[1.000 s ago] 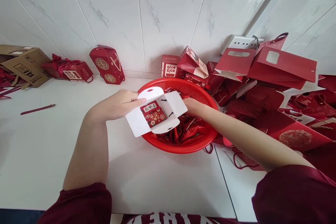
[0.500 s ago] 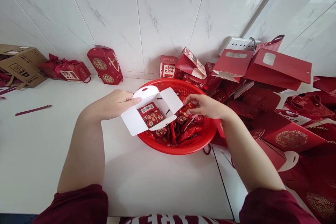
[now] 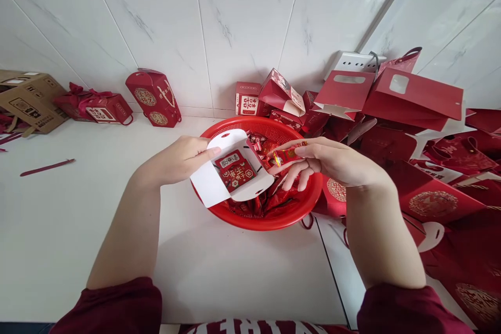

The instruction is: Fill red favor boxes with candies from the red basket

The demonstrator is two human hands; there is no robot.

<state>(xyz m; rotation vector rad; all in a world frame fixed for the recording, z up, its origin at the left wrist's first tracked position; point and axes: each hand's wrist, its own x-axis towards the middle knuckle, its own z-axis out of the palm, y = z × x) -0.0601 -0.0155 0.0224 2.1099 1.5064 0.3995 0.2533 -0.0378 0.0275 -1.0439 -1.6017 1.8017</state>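
Note:
My left hand (image 3: pixel 188 159) grips the flap of an open gift box (image 3: pixel 211 185), white inside, tilted over the red plastic basket (image 3: pixel 258 225). A red printed packet (image 3: pixel 237 169) lies inside the box. At the box's right side, my right hand (image 3: pixel 313 162) pinches a small red and gold wrapped candy (image 3: pixel 287 154) between thumb and fingers, above the basket. Several shiny red packets (image 3: pixel 277 202) fill the basket below.
Red gift boxes and bags (image 3: pixel 442 198) are heaped on the right, by a white power strip (image 3: pixel 354 62). An upright red box (image 3: pixel 153 98), a ribboned box (image 3: pixel 105 108) and a cardboard carton (image 3: pixel 33 102) stand along the wall. A dark red strip (image 3: pixel 47 167) lies on the left.
My right hand has lifted from among the packets and turned, now showing the wrapped candy. The gift box has shifted slightly right and tilted in my left hand.

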